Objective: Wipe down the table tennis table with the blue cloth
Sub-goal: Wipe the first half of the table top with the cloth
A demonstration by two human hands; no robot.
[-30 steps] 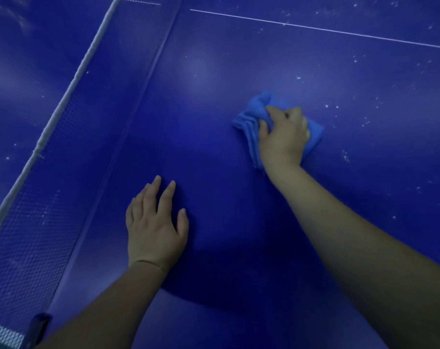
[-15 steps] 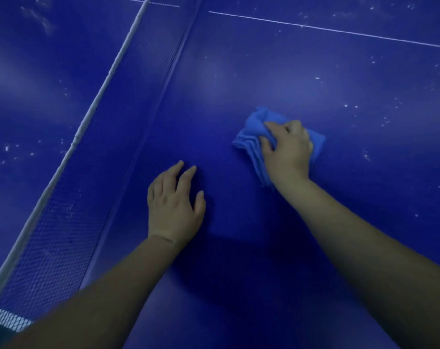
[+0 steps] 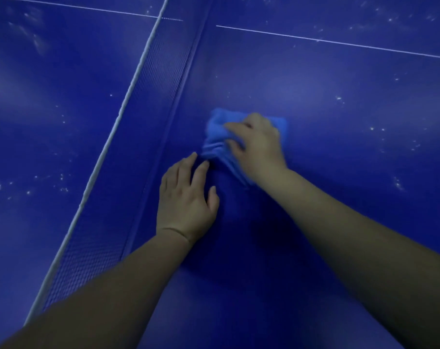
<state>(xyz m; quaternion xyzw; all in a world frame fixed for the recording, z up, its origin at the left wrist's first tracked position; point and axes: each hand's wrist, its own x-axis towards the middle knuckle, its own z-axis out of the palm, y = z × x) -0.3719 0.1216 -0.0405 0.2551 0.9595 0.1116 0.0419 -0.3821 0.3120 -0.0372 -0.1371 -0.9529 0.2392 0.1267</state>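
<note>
A bunched light-blue cloth (image 3: 217,133) lies on the dark blue table tennis table (image 3: 340,117), near the net. My right hand (image 3: 258,144) grips the cloth from above with curled fingers and covers its middle; the hand and cloth are motion-blurred. My left hand (image 3: 186,200) lies flat on the table just below and left of the cloth, fingers straight, fingertips almost at the cloth's lower edge.
The net (image 3: 148,96) with its white top band runs diagonally from top centre to bottom left, close beside my left hand. A thin white centre line (image 3: 340,42) crosses the far table. White specks dot the surface at right and beyond the net.
My right hand has dragged the cloth left toward the net. The left hand has slid forward along the table, closer to the cloth. The view has shifted so the net sits nearer centre.
</note>
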